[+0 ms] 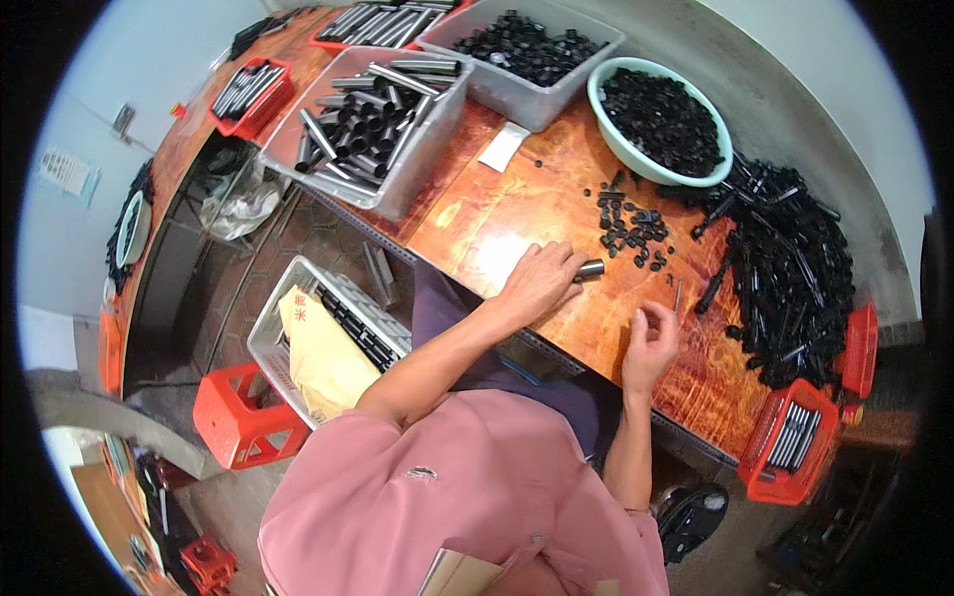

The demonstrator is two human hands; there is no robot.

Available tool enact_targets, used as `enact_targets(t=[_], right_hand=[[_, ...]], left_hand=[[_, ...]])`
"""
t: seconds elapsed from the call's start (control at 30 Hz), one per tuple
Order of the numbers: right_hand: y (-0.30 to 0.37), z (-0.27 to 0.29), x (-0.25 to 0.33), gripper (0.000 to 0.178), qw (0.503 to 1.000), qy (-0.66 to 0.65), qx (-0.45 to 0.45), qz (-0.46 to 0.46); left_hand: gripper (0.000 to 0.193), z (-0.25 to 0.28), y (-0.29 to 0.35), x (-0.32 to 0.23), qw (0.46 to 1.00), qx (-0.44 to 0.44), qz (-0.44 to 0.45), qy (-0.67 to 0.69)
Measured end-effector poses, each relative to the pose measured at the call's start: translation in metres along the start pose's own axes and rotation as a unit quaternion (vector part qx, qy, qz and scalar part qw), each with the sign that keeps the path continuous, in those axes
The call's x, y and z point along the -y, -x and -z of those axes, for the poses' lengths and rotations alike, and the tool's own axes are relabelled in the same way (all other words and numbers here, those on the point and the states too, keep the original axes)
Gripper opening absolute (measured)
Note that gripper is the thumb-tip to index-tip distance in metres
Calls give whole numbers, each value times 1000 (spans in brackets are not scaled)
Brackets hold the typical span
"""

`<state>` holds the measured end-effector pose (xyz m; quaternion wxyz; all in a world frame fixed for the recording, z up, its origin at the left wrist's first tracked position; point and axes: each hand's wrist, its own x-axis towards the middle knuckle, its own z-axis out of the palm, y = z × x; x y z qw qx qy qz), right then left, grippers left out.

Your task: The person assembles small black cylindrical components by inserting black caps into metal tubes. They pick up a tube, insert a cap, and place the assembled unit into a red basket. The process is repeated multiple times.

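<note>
Head view, person seated at an orange-brown wooden table (497, 223), pink shirt, both forearms entering from the near edge.

Left hand (540, 281): palm down on the table, fingers curled around a short metal tube (590, 269); the tube's bright end sticks out to the right of the fingers and lies on the table surface. Grip closed on the tube.

Right hand (651, 343): raised just off the table near its near edge, fingers bent inward, thumb and forefinger pinched together. Whether a small part sits in the pinch cannot be told; too small to resolve.

Scatter of small black caps (631, 226) lies just beyond both hands, apart from them. Far right of the scatter: a pale green bowl (600, 82) full of black caps. Right of the hands: a large heap of black tubes (790, 268) spread across the table end.

Far left: a grey bin (422, 149) holding metal and black tubes; beyond it a second grey bin (556, 94) of black caps. Red basket (765, 452) with metal tubes at the near right corner. Below the table, left: white crate (283, 293) with yellow paper and black tubes; red stool (238, 417) on the floor.
</note>
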<state>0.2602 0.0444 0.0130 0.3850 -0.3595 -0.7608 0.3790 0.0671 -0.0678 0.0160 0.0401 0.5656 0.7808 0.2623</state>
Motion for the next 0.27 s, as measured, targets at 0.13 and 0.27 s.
enact_targets(t=[0.13, 0.27], right_hand=[[1, 24, 58, 28, 980, -91, -96, 149], [0, 78, 143, 57, 897, -53, -303, 316]], left_hand=[[51, 12, 28, 2, 988, -109, 54, 98], [55, 100, 78, -34, 751, -311, 198, 548]])
